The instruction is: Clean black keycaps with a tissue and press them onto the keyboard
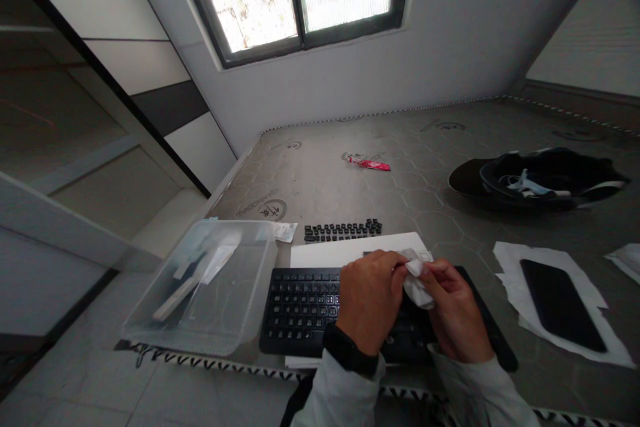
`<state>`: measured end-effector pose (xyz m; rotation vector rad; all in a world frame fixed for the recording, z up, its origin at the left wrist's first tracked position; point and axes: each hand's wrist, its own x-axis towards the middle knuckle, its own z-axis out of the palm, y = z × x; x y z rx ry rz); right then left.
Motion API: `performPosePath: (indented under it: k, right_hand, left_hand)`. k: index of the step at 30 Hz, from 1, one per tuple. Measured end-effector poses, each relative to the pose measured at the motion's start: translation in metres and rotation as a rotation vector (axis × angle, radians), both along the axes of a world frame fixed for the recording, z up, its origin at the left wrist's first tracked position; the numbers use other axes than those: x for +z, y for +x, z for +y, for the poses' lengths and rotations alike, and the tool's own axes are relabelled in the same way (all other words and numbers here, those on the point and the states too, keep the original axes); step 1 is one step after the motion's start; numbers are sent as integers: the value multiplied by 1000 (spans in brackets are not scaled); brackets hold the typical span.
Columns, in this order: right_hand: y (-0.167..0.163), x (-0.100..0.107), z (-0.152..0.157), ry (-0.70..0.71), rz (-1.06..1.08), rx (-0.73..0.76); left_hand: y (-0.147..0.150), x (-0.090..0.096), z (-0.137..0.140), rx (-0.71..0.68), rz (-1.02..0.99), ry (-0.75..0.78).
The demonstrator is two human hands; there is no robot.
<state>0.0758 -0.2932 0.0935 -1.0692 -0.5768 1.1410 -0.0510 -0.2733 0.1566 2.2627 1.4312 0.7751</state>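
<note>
My left hand [373, 293] and my right hand [455, 307] are close together over a black keyboard [300, 307]. Between them is a crumpled white tissue [419, 280], pinched by the fingers of both hands. Many of the keyboard's key positions show bare switches without caps. Both wrists and forearms cover its right half. Beneath the keyboard lies a white sheet [320, 255]. Just beyond it, loose black keycaps [343, 231] stand in rows. Whether something small is wrapped in the tissue cannot be seen.
To the left, a clear plastic box [235, 313] holds a few items. On the right, a black phone [563, 303] rests on white paper [510, 257]. A dark cap [470, 177] lies behind it, and a red packet [375, 165] sits farther back. The surface's trimmed front edge runs below my hands.
</note>
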Motion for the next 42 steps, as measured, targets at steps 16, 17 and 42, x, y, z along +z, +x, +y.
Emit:
performPosePath:
  k: [16, 17, 42]
  right_hand:
    - [4, -2, -1, 3, 53, 25]
    - [4, -1, -1, -1, 53, 24]
    - [3, -2, -1, -10, 43, 39]
  left_hand:
    - [4, -2, 0, -9, -11, 5]
    - [4, -2, 0, -7, -10, 4]
    - [3, -3, 0, -9, 1, 23]
